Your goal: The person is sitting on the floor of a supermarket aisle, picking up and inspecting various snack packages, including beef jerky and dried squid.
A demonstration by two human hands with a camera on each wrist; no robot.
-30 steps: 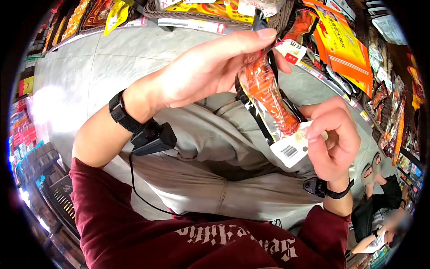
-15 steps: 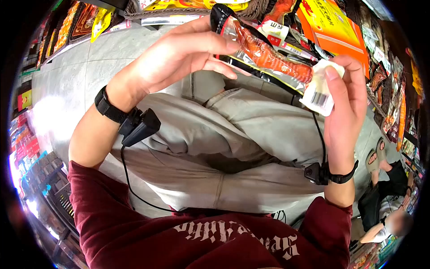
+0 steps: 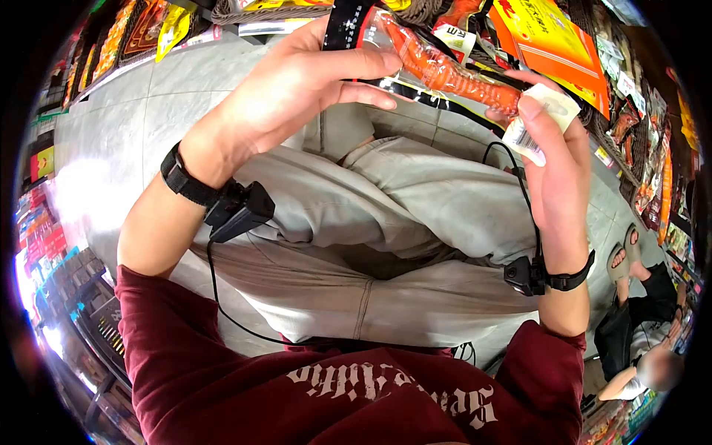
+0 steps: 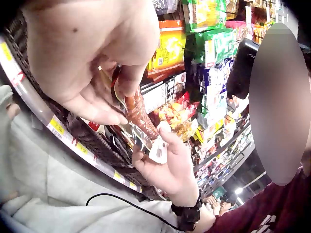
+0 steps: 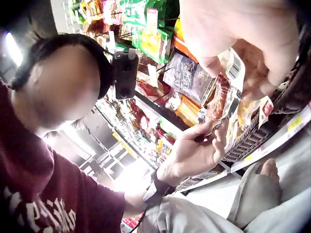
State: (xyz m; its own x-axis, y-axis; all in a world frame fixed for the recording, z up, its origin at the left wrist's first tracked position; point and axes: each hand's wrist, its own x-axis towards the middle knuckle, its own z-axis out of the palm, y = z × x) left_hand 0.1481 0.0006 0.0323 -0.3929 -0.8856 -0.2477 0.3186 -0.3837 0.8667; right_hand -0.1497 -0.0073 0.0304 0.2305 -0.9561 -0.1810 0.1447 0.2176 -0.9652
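A vacuum-packed reddish-brown meat snack (image 3: 445, 70) is stretched between both hands in the head view, tilted down to the right. The left hand (image 3: 297, 89) pinches its black-topped end between thumb and fingers. At the other end, the right hand (image 3: 556, 148) grips the white label flap (image 3: 560, 107), thumb on top. The left wrist view shows the pack (image 4: 141, 116) running from the left hand (image 4: 92, 53) to the right hand (image 4: 170, 165). In the right wrist view, the pack (image 5: 219, 99) lies between the right hand (image 5: 248, 39) and the left hand (image 5: 194, 153).
Shelf baskets of packaged snacks curve along the top and right, with an orange and yellow bag (image 3: 552, 48) behind the right hand. Grey trousers (image 3: 356, 208) are below the hands over a tiled floor (image 3: 111, 126). Another person (image 3: 641, 334) sits at the lower right.
The pack has swung from steeply slanted to nearly level and moved up and left. The right hand has risen with the label end, its thumb now over the label.
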